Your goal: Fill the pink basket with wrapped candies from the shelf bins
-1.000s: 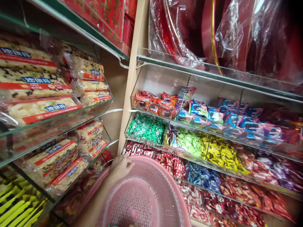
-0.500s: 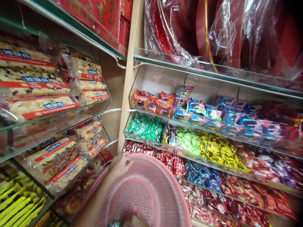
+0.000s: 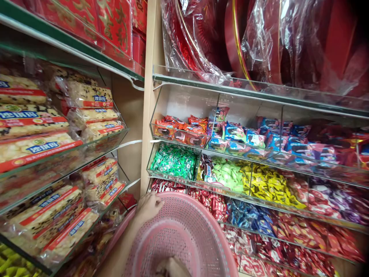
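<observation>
The left hand is curled over the rim of the pink basket, at its far left side, with the fingers bent round the edge. It holds the rim just as it did a moment ago. The right hand is down inside the basket, near its bottom. More of it shows now than before, and the bit of green that was beside it has gone from sight. Its fingers look bent, but they are blurry, so one cannot tell how far open they are or if they hold something.

The basket is round and full of little holes. It is at the near middle, just in front of the candy shelves. The view has turned a little, so more of the red boxes shows at the top left.

On the left, glass shelves hold wrapped snack bars. On the far side are bins of green candies, light green candies, yellow candies and blue candies. Big red things in clear wrap stand on the top shelf.
</observation>
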Available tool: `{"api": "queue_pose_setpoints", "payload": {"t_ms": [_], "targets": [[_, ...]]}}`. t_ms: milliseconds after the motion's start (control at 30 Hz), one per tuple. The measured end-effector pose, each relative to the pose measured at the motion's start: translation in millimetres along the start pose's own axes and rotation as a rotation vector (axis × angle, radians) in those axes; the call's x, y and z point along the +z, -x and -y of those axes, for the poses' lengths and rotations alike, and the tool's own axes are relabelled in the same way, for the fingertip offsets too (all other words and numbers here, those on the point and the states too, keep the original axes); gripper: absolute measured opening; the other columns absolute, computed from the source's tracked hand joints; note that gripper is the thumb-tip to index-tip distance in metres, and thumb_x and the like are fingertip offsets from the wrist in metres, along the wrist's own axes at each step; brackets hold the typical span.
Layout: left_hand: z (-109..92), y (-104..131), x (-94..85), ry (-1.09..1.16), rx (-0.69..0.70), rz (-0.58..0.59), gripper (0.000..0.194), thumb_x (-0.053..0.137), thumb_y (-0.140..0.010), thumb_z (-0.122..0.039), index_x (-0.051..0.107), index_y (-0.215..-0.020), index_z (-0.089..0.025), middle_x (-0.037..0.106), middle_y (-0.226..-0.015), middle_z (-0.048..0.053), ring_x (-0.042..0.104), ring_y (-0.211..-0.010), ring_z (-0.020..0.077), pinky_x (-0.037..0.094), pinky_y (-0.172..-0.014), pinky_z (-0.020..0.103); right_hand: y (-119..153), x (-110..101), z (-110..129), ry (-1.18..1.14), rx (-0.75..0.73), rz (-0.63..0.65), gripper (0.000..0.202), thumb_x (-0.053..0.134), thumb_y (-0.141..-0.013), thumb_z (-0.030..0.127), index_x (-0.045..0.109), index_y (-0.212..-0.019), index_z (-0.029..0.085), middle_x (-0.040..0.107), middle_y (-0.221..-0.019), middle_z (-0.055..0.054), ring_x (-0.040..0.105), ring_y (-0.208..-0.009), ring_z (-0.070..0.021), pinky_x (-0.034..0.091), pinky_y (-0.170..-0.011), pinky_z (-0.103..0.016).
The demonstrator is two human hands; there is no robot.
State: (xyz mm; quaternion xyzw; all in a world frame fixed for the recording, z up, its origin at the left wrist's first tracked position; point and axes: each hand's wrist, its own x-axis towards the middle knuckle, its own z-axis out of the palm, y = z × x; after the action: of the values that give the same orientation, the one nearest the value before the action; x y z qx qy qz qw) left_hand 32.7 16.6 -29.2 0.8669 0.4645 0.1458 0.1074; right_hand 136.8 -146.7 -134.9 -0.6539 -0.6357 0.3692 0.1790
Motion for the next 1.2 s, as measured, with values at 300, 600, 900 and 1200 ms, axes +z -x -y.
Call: {"api": "queue_pose_setpoints", "payload": {"t_ms": [300,600,900,1200], "targets": [[9,-3,5.5,-0.005,0.011,-0.005,0.035,0.044,-0.085,-0.042,0.068,-0.070,-0.022,0.062,-0.085,0.003,0.058,-0.081,0.0143,0.038,-0.069,0.023,3,-131,78,0.174,-0.310,-0.292,0.021,0.046,-0.080,0.013,0.067,-0.078,0.018,0.067,-0.075,-0.003,0.057,-0.068,-0.0144,0.037,-0.063,-0.023],[12,-3,7.5,0.019,0.019,-0.006,0.033,0.046,-0.084,-0.042,0.068,-0.069,-0.021,0.062,-0.085,0.003,0.058,-0.082,0.0146,0.038,-0.070,0.023,-75,-247,122,0.454,-0.291,-0.585,0.020,0.057,-0.082,0.027,0.064,-0.097,0.014,0.066,-0.090,-0.008,0.058,-0.083,-0.0164,0.040,-0.072,-0.025],[21,-7,3.4,0.015,0.033,-0.038,0.034,0.045,-0.085,-0.042,0.068,-0.070,-0.022,0.061,-0.085,0.003,0.057,-0.081,0.0141,0.037,-0.069,0.023,-111,-251,114,0.567,-0.005,-0.388,0.051,0.070,-0.068,0.050,0.064,-0.105,0.016,0.066,-0.101,-0.009,0.058,-0.093,-0.0217,0.041,-0.073,-0.025],[25,-10,4.1,0.029,0.041,-0.026,0.035,0.044,-0.086,-0.042,0.069,-0.072,-0.022,0.061,-0.087,0.004,0.057,-0.082,0.0142,0.038,-0.070,0.023,-109,-243,119,0.542,-0.084,-0.437,0.016,0.064,-0.075,0.028,0.068,-0.086,0.017,0.068,-0.080,-0.003,0.057,-0.073,-0.0144,0.036,-0.063,-0.022]]}}
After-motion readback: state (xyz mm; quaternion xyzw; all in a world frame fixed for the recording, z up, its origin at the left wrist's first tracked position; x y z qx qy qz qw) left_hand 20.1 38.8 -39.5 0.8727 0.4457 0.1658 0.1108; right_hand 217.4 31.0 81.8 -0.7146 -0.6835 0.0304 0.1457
